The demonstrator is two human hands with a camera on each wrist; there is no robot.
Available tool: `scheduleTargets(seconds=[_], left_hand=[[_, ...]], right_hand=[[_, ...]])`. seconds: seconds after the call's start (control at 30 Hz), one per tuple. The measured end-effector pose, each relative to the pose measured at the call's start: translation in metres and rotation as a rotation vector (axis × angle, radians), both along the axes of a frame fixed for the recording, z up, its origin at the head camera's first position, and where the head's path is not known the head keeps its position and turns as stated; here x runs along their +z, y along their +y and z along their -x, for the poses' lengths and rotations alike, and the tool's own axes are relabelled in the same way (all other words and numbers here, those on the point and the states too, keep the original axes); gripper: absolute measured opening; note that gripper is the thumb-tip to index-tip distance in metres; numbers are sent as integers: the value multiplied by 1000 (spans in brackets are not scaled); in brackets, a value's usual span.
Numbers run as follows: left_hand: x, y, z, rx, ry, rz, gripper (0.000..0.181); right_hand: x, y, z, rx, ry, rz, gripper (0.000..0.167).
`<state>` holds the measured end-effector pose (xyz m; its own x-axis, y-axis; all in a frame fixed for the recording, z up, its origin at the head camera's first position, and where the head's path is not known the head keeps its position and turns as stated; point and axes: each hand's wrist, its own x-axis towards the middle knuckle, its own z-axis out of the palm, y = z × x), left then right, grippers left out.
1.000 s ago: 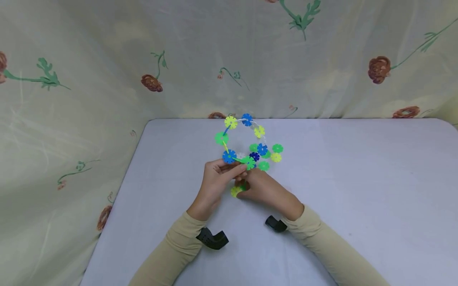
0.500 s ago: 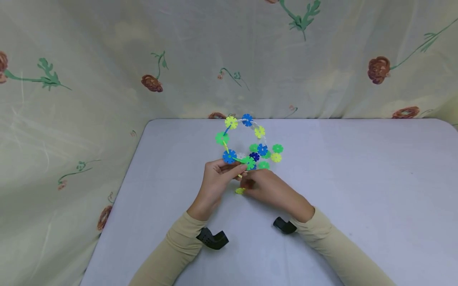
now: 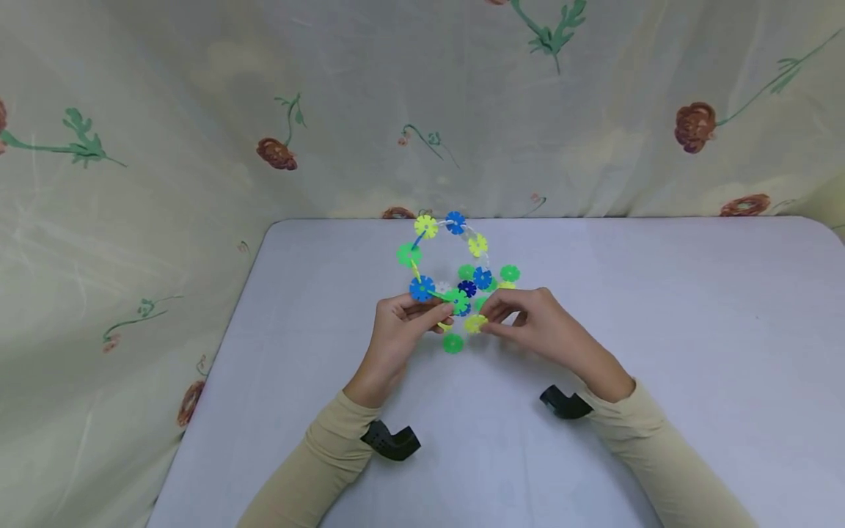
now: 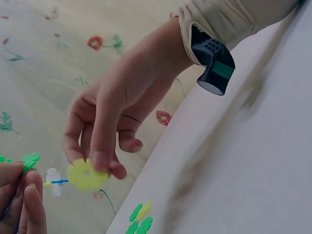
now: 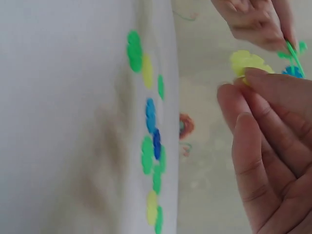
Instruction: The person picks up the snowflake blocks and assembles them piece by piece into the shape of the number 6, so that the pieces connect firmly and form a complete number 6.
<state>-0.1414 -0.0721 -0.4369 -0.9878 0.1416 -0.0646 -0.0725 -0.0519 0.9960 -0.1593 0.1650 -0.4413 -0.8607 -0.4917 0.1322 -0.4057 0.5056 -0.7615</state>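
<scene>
In the head view, my left hand (image 3: 404, 334) pinches a green notched disc (image 3: 457, 301) at the lower part of a ring of linked plastic discs. Blue (image 3: 422, 289), green, yellow and clear discs alternate around this ring, which is raised above the table. My right hand (image 3: 548, 330) pinches a yellow notched disc (image 3: 475, 323) between thumb and fingertips, just right of the left fingertips. The right wrist view shows that yellow disc (image 5: 248, 63) apart from the ring. In the left wrist view, a blue piece and a clear disc (image 4: 54, 182) appear between the hands.
A loose green disc (image 3: 452, 343) lies on the white table (image 3: 660, 330) below the hands. Several other green, yellow and blue discs lie behind the ring and right hand, including a green disc (image 3: 510, 273). A floral curtain (image 3: 594, 147) hangs behind the table.
My right hand has moved right and slightly away from me, bringing up a yellow disc from the table. A green disc there is now uncovered. My left hand and the ring have stayed nearly still.
</scene>
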Motion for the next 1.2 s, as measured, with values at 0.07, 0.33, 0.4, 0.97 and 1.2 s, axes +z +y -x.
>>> scheduleTargets(seconds=[0.07, 0.33, 0.4, 0.97, 1.2], left_hand=[[0, 0, 0, -2, -2, -3, 19], [0, 0, -1, -23, -14, -9, 19], [0, 0, -2, -28, -19, -11, 19], [0, 1, -1, -86, -27, -22, 19], [-1, 1, -1, -102, -32, -16, 19]], right_hand=[[4, 5, 1, -34, 20, 22, 14], [9, 14, 0, -130, 106, 129, 7], [8, 13, 0, -135, 134, 150, 8], [8, 13, -2, -90, 188, 198, 16], [8, 13, -1, -54, 172, 232, 18]])
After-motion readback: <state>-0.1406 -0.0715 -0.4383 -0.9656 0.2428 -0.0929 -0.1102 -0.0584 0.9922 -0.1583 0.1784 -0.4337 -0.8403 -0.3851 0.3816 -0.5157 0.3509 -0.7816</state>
